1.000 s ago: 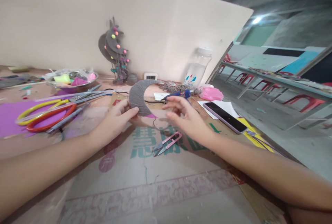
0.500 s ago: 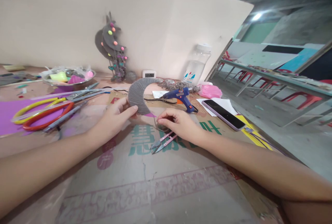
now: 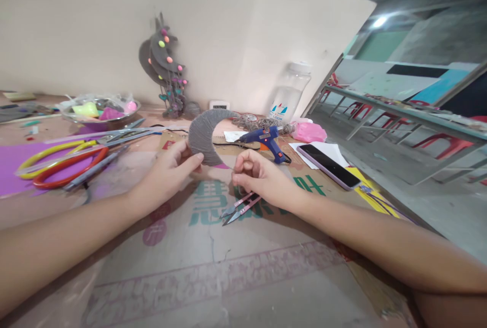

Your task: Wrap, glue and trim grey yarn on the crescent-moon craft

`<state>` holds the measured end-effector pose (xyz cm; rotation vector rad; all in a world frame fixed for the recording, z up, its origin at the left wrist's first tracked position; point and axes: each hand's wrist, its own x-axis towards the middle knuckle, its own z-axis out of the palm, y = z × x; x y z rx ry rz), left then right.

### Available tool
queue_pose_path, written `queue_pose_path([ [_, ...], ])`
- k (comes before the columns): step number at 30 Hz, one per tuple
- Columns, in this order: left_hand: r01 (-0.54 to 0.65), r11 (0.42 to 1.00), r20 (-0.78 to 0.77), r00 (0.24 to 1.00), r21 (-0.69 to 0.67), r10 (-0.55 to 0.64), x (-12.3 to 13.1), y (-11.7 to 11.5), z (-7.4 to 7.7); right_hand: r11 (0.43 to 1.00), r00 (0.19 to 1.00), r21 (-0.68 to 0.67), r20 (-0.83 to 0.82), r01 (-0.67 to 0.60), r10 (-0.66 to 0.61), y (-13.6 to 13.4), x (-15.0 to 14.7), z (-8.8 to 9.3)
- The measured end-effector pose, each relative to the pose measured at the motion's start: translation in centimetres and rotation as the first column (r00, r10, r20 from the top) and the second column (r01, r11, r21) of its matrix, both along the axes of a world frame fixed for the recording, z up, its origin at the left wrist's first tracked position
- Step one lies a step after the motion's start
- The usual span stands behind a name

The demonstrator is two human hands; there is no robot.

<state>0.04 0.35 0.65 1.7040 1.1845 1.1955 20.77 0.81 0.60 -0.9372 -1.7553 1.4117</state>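
Left hand [image 3: 177,168] holding the crescent [image 3: 203,139], right hand [image 3: 262,173] sitting curled beside it

In the head view, a cardboard sheet [image 3: 182,267] is covering the middle of our bench [image 3: 64,302]; a pale wall [image 3: 95,24] is standing along the far edge, and beyond the right edge a long table [image 3: 418,113] and red stools [image 3: 443,141] are showing. We are holding the yarn-wrapped crescent over the sheet's far half, left thumb pressing its front. Our right fingers are resting bent toward the thumb; whether they are pinching thread, we cannot tell. Pink-handled snips [image 3: 238,212] are lying partly hidden below.
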Motion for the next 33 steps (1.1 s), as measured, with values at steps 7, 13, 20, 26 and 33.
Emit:
queue_pose_path([
  [7, 0.074, 0.997, 0.061, 0.995, -0.001, -0.074, 0.0, 0.0, -0.1, 0.975, 0.953, 0.150, 0.232, 0.163, -0.195, 1.0, 0.7, 0.2],
  [13, 0.113, 0.993, 0.142, 0.984, -0.030, -0.108, 0.2, 0.2, -0.5, 0.984, 0.975, 0.113, 0.159, 0.139, -0.156, 1.3, 1.0, 0.0],
  [20, 0.176, 0.981, 0.199, 0.967, -0.082, -0.157, 0.4, 0.2, -0.8, 0.981, 0.987, 0.134, 0.064, 0.139, -0.148, 1.2, 1.0, 0.1],
  [26, 0.172, 0.982, 0.126, 0.979, -0.074, -0.162, 0.1, 0.3, -0.8, 0.955, 0.969, 0.216, 0.093, 0.205, -0.229, 1.5, 1.1, -0.1],
  [33, 0.305, 0.939, 0.180, 0.944, -0.161, -0.276, -0.3, 0.4, -0.8, 0.944, 0.969, 0.270, 0.099, 0.192, -0.225, 1.7, 1.2, -0.4],
])
